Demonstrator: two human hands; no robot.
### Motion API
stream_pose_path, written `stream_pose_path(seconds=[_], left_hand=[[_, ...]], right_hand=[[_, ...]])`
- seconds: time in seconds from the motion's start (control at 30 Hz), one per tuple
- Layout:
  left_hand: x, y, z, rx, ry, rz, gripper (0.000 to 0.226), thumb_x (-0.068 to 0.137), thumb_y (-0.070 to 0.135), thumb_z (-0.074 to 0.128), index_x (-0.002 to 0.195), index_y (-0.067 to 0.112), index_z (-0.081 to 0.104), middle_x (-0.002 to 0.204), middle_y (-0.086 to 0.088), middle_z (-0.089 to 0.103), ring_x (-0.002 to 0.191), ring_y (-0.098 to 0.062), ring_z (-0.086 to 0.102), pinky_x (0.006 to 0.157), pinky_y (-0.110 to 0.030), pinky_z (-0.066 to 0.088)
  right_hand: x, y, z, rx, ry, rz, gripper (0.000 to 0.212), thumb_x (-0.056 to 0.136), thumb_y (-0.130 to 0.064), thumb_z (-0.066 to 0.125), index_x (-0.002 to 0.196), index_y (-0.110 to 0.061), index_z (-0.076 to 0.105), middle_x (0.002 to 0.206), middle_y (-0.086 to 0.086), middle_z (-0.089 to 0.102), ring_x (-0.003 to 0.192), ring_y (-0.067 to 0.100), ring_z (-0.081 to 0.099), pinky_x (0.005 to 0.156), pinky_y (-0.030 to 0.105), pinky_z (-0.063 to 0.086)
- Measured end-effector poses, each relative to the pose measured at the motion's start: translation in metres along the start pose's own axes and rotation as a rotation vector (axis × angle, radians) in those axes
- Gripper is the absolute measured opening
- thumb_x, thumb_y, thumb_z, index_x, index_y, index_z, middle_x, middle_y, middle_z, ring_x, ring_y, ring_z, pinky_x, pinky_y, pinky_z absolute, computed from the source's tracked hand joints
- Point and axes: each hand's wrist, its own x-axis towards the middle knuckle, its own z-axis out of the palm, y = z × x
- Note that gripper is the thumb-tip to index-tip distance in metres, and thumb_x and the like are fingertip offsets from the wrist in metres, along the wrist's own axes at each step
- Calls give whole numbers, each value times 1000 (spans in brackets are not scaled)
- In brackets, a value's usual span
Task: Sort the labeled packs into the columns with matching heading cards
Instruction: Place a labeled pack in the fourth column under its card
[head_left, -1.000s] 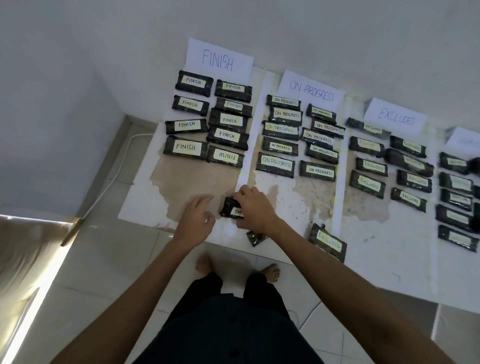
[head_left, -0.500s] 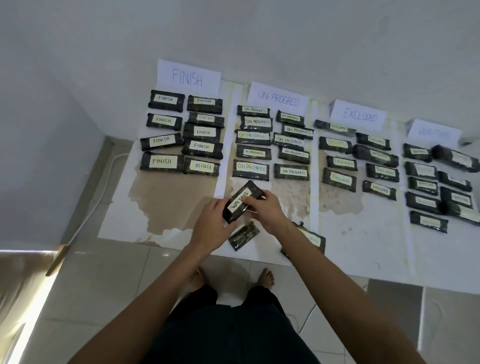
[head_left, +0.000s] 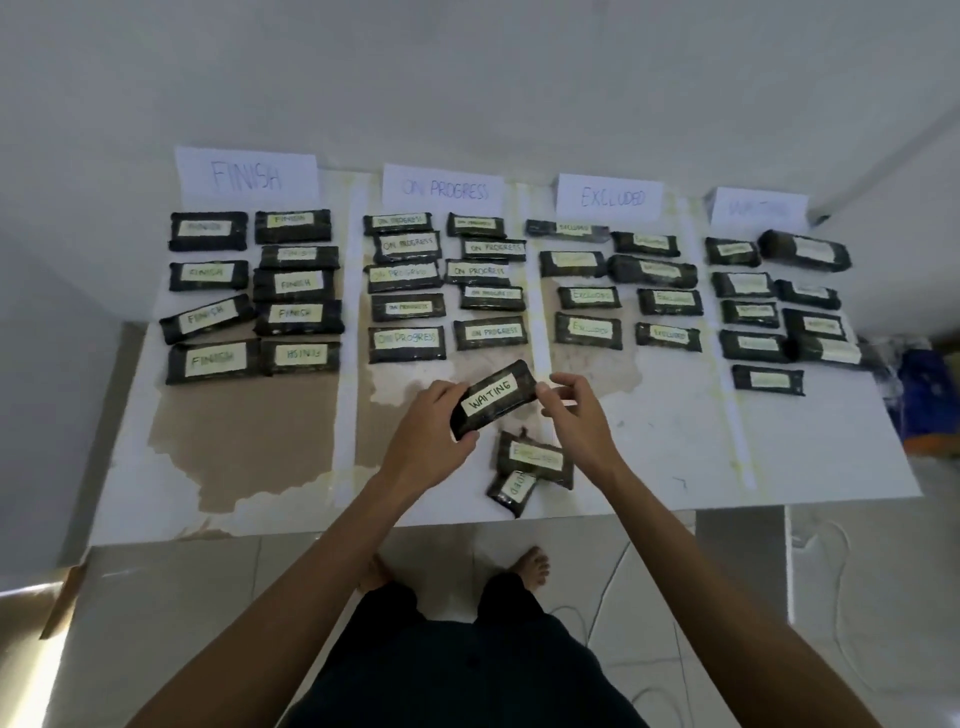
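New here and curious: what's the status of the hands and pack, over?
Left grip, right grip both hold WAITING pack. WAITING heading card far right. EXCLUDED pack lies unsorted below, not blocking.

this looks like a spare corner of someone's home rather than any proper workplace: plain white painted wall (head_left: 467, 88), a pale glossy tiled floor (head_left: 883, 597) with a loose cable (head_left: 613, 579) trailing over it, and the person standing there on bare feet (head_left: 531, 564). the table (head_left: 810, 447) set against the wall is a worn thing, its white skin peeled away in patches down to brown board, and the heading cards (head_left: 247, 175) propped along its back are hand-lettered sheets of paper.
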Motion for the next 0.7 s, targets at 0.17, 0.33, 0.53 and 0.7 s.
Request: stream_pose_path(seconds=[0.17, 0.33, 0.53, 0.7], left_hand=[[25, 52, 43, -1, -73, 68, 59, 80, 21, 66, 134, 11, 43, 123, -3, 49, 113, -18, 45, 96, -31, 41], [51, 103, 96, 25, -160, 139, 59, 83, 25, 64, 135, 10, 41, 125, -5, 48, 114, -19, 45, 96, -28, 37], [86, 155, 166, 63, -267, 229, 59, 84, 27, 63, 136, 9, 40, 123, -5, 48, 111, -20, 46, 95, -31, 41], [118, 199, 228, 121, -335, 314, 60, 84, 27, 64, 135, 7, 40, 123, -8, 50, 109, -23, 49, 93, -32, 43]], right_hand=[[2, 34, -77, -112, 87, -23, 32, 91, -37, 57, 117, -19, 52, 104, -1, 59, 86, 12, 60, 66, 18, 44], [9, 76, -147, -179, 159, -10, 32, 87, -24, 63, 117, -17, 53, 109, 1, 58, 91, 16, 60, 68, 18, 44], [28, 128, -225, -320, 249, 22, 34, 86, -17, 63, 118, -12, 54, 117, 7, 55, 98, 18, 56, 83, 27, 44], [47, 176, -286, -422, 329, 79, 34, 84, -14, 63, 117, -10, 56, 117, 11, 54, 105, 26, 55, 89, 35, 45]])
